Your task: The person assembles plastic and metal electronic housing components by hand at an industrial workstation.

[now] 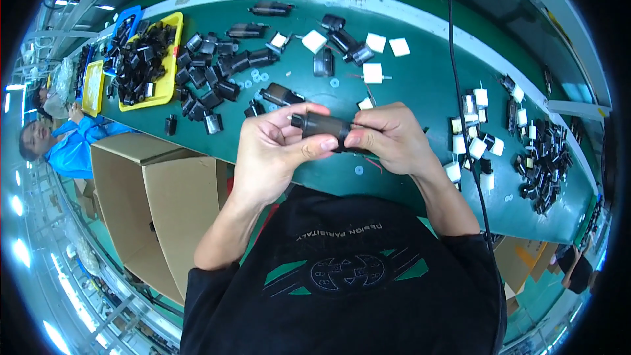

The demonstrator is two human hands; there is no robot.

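Two hands are working on one dark cylinder (pixel 322 130) here, and they're holding it up over the near edge of the tabletop (pixel 420 72), around the middle. The left hand (pixel 266 148) is wrapping its thumb and fingers around the barrel, while the right hand (pixel 394 138) is pinching narrowly at the other end, thumb against curled fingers. Honestly, I'm reading this as a fitting or seating step at that right-hand end, but the fingertips are hiding the join, so I'm not swearing to it. If I'm right, the next move is calling for a steady left grip and a straight push or small twist from the right, nothing sideways.

Material-wise, the barrel is looking like smoky, slightly see-through plastic, smooth and glossy, with a small nub poking out on the left. A bunch of similar black cylinders (pixel 210 79) is lying toward the left end, beside a yellow tray (pixel 177 39) that's piling up with more. White blocks (pixel 314 41), boxy and matte-looking, are sitting nearer the far edge, and flat translucent washers (pixel 334 83) are lying around them. Toward the right end, another heap of black parts (pixel 547 171) is spreading out, too jumbled for telling shapes apart.
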